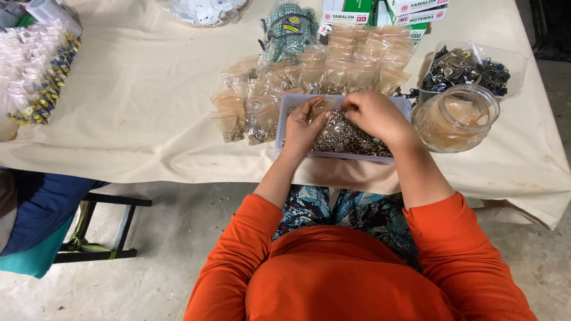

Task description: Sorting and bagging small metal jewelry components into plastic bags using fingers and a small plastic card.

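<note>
Both hands work inside a shallow tray [285, 113] of small metal fittings [351, 138] near the counter [143, 101] edge: the left hand [303, 126] rests curled on them, the right hand [373, 114] pinches something too small to tell. Filled clear bags [333, 74] lie just beyond, a glass jar [456, 117] beside.

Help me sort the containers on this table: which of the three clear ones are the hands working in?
The shallow rectangular tray of small metal pieces at the table edge. Both the left hand and right hand are inside it; the round jar and dark-hardware tub sit untouched to the right.
</note>
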